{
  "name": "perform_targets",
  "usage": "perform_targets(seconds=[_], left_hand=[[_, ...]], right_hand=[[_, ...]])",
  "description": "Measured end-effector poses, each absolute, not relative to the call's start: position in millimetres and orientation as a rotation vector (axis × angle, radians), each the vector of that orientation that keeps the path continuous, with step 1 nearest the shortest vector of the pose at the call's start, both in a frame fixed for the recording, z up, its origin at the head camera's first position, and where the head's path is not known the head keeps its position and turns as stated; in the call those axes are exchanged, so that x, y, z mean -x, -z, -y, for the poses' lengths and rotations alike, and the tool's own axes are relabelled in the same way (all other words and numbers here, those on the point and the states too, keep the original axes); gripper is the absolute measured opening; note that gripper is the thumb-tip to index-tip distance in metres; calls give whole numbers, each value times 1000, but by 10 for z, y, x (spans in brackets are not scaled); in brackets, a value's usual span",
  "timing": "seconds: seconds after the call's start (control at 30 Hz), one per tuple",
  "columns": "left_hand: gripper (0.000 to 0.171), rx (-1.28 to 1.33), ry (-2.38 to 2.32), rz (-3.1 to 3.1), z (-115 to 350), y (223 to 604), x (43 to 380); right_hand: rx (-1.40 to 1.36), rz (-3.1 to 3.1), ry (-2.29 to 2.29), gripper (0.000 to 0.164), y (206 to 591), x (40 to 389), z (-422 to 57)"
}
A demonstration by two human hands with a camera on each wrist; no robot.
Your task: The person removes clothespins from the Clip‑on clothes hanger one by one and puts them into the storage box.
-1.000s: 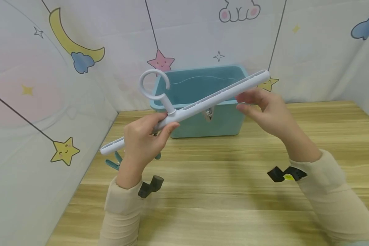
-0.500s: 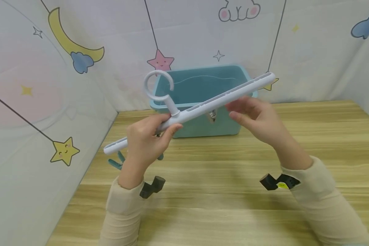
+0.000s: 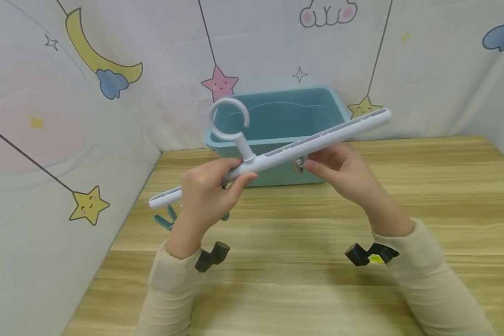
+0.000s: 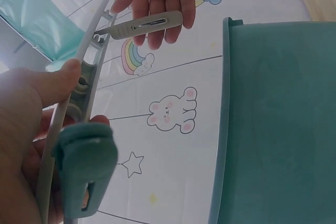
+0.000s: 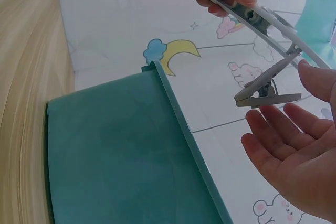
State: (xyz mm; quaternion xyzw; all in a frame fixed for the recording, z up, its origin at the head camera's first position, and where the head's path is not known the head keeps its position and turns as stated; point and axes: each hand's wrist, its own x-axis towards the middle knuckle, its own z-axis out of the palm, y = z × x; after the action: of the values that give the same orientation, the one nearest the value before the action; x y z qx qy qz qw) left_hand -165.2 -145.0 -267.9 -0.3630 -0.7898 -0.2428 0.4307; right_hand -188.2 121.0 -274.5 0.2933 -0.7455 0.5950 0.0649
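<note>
My left hand grips the pale bar of a clothes-clip hanger beside its round hook, holding it aslant with the right end higher. Teal clips hang below the bar's left part; another teal clip is close to the left fingers. A greyish clothes clip hangs from the bar's right part. My right hand is under that part. In the right wrist view its fingers extend with their tips right at the clip's lower side, and the thumb is near the bar.
A teal bin stands behind the hanger on the wooden table. White cloth walls printed with stars, moons and bears rise at the back and sides.
The hanger and my left hand have shifted slightly to the right. My right hand has moved left and a little down under the bar, closer to the greyish clip.
</note>
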Motion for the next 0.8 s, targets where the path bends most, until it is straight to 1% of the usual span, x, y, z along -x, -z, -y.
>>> perform_targets(seconds=[0.1,0.27,0.37,0.5,0.63,0.8], left_hand=[[53,927,618,1974,1431,2683,1657],[54,947,624,1972,1405,2699,1670],[52,957,634,1968,1394,2710,1679],[51,966,643,1976,1385,2719,1683],[54,960,638,1987,1368,2722,1679],[54,961,634,1981,1360,2726,1674]], right_hand=[[-925,2202,-1859,29,2779,1894,-1212],[-949,2158,-1959,39,2814,1892,-1200],[-935,2181,-1961,44,2833,1889,-1195],[-945,2194,-1940,37,2872,1894,-1190],[-981,2184,-1987,26,2914,1896,-1192],[-1059,2094,-2089,20,2948,1909,-1189]])
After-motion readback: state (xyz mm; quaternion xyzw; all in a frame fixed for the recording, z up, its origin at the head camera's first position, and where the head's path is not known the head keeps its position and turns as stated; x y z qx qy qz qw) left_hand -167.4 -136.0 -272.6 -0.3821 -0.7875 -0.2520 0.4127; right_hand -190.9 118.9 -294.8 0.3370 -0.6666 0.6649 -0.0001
